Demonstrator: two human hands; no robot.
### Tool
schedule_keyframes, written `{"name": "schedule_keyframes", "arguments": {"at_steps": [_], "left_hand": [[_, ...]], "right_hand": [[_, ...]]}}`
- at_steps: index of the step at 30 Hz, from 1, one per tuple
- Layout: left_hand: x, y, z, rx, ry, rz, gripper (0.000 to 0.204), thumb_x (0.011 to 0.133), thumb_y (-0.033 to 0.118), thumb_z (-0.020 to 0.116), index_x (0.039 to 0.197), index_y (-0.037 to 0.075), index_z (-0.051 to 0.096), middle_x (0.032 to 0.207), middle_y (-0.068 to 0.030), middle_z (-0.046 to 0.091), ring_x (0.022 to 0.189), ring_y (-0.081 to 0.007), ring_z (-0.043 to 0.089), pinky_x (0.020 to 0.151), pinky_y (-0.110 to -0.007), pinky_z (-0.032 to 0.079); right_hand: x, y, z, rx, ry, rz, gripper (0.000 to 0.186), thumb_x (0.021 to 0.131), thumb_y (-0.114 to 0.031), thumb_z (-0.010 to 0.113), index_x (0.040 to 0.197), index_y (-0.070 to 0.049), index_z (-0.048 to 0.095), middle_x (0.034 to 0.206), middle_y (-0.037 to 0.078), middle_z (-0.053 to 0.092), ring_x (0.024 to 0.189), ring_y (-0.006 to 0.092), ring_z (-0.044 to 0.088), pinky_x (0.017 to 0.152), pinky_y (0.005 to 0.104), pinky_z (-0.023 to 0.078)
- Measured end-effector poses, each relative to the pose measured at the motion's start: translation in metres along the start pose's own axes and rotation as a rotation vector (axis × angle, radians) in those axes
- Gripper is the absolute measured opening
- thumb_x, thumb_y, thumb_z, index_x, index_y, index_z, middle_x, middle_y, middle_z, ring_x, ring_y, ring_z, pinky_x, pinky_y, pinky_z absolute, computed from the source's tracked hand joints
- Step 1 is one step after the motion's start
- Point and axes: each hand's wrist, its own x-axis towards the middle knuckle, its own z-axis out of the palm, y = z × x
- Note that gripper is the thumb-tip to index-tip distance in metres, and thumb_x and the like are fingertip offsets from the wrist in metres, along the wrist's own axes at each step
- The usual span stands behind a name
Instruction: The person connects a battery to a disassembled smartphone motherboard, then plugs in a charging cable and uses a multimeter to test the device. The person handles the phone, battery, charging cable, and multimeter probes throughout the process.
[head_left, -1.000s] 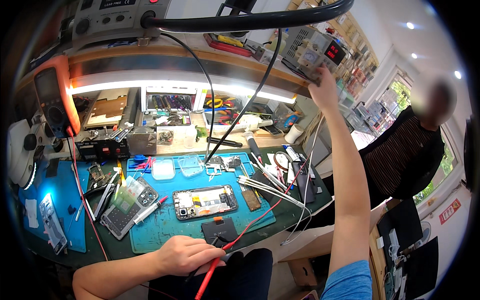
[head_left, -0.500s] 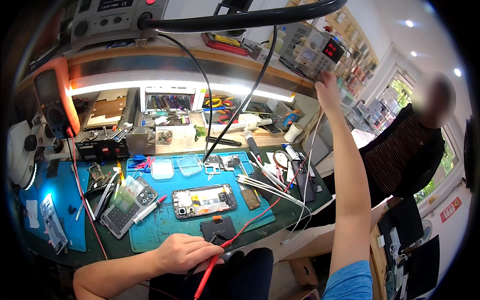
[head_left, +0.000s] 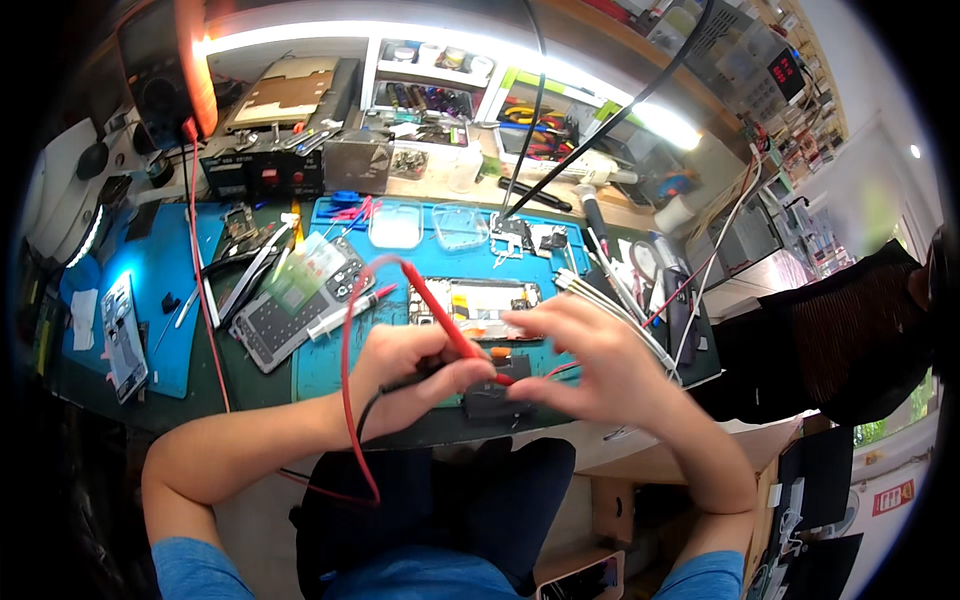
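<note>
My left hand (head_left: 410, 375) is closed around a red multimeter probe (head_left: 440, 315), its upper end pointing up and left. A black lead (head_left: 372, 402) also runs into that hand, and a red lead loops beside the wrist. My right hand (head_left: 610, 355), slightly blurred, has its thumb and fingers spread beside the probe's lower end. Whether the thumb touches the probe I cannot tell. Behind both hands lies an opened smartphone (head_left: 475, 296) with its insides showing, on a blue repair mat (head_left: 330, 375). A flat black square piece (head_left: 495, 402) lies below the hands.
At left are a phone housing (head_left: 270, 345), a syringe (head_left: 350, 313), tweezers and an orange multimeter (head_left: 160, 80). Two clear boxes (head_left: 396, 226) stand behind the phone. White cables (head_left: 615, 320) lie at right, below a power supply (head_left: 740, 65). A person (head_left: 830, 340) stands at right.
My right hand has come down from the power supply to beside the left hand. My left hand has risen over the mat with the probe. The view has tilted down.
</note>
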Motion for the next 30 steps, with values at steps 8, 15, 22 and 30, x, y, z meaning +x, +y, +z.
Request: {"name": "schedule_keyframes", "arguments": {"at_steps": [8, 15, 22, 30], "left_hand": [[0.009, -0.010, -0.005, -0.113, -0.171, -0.001, 0.019, 0.103, 0.007, 0.072, 0.120, -0.002, 0.070, 0.107, -0.0071, 0.075, 0.097, -0.0119, 0.073, 0.085, -0.028, 0.059], [0.008, 0.010, -0.005, -0.132, -0.199, 0.014, 0.032, 0.109, 0.013, 0.063, 0.139, -0.001, 0.063, 0.113, -0.0074, 0.071, 0.093, -0.0104, 0.068, 0.081, -0.028, 0.058], [0.009, -0.005, -0.003, -0.246, -0.084, -0.166, 0.029, 0.111, 0.021, 0.062, 0.132, 0.004, 0.071, 0.106, -0.0079, 0.073, 0.079, -0.0083, 0.062, 0.068, -0.025, 0.052], [0.009, 0.008, -0.002, -0.022, -0.009, 0.102, 0.024, 0.103, 0.010, 0.072, 0.126, 0.002, 0.074, 0.117, -0.0087, 0.076, 0.107, -0.0182, 0.070, 0.092, -0.032, 0.056]], "right_hand": [[-0.011, -0.010, 0.053, 0.031, 0.119, 0.172, 0.044, 0.094, -0.006, 0.071, 0.138, -0.006, 0.068, 0.092, 0.013, 0.074, 0.084, 0.0303, 0.070, 0.077, 0.0405, 0.058], [-0.024, -0.007, 0.044, 0.319, 0.134, 0.288, 0.030, 0.102, -0.002, 0.059, 0.130, -0.007, 0.069, 0.086, 0.011, 0.072, 0.079, 0.0263, 0.071, 0.074, 0.0387, 0.056], [-0.031, -0.006, 0.063, 0.528, 0.096, 0.428, 0.038, 0.107, -0.006, 0.061, 0.143, -0.003, 0.049, 0.085, 0.007, 0.061, 0.075, 0.0185, 0.059, 0.075, 0.0325, 0.051], [-0.059, -0.007, 0.048, -0.059, 0.264, 0.206, 0.060, 0.101, -0.003, 0.069, 0.157, -0.002, 0.048, 0.100, 0.009, 0.065, 0.089, 0.0215, 0.059, 0.086, 0.0332, 0.051]]}}
